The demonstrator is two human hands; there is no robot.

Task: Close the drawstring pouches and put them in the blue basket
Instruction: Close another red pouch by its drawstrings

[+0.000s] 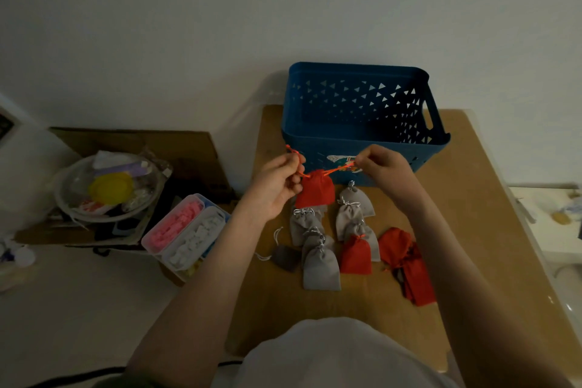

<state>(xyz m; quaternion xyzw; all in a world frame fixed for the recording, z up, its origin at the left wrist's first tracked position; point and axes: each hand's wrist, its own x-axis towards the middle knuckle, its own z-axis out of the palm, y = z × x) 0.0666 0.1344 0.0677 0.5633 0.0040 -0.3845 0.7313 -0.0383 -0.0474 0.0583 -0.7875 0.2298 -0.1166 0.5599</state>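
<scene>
left hand (278, 184) and right hand (382, 164) each pinch a drawstring end, cords taut, red pouch (316, 190) hanging between them just in front of blue basket (362, 116); grey pouches (321, 264) and red pouches (406, 261) lie on cardboard (472, 198) below

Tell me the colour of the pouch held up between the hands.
Red pouch, with matching red cords; head view.
</scene>
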